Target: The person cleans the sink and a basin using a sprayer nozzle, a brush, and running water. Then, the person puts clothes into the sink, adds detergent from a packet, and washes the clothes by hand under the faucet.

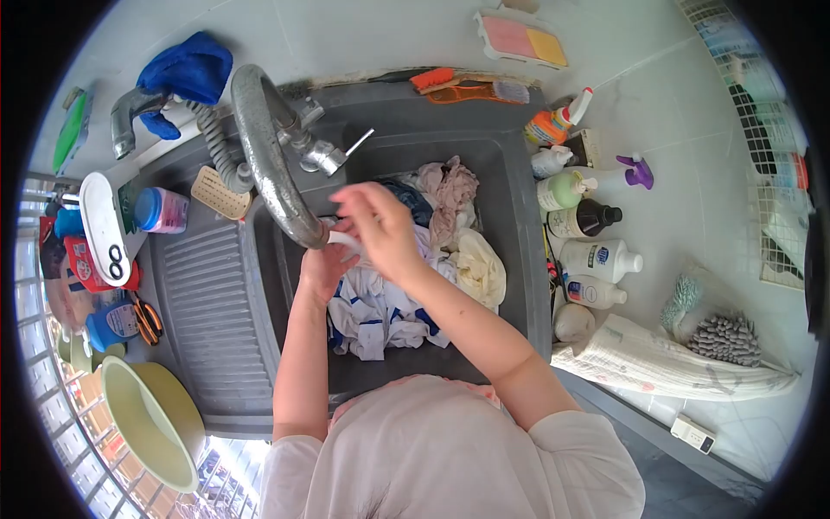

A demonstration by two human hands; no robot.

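Note:
My left hand (323, 272) is just below the mouth of the curved metal faucet (275, 164), its fingers spread and partly hidden. Beside it, my right hand (386, 232) hovers over the sink with its fingers stretched out and nothing in them. Between the two hands shows a short white shape (346, 241); whether it is running water or cloth I cannot tell. Beneath them a pile of white and blue clothes (380, 316) lies in the grey sink (516, 251). A cream cloth (478, 268) and a dusty-pink cloth (448, 197) lie on its right side.
A ribbed washboard (212, 303) forms the sink's left part, with a pale green basin (149, 424) beside it. Several bottles, among them a dark bottle (581, 218), line the right edge. Brushes (471, 91) lie along the back. A blue cloth (186, 73) hangs at a second tap.

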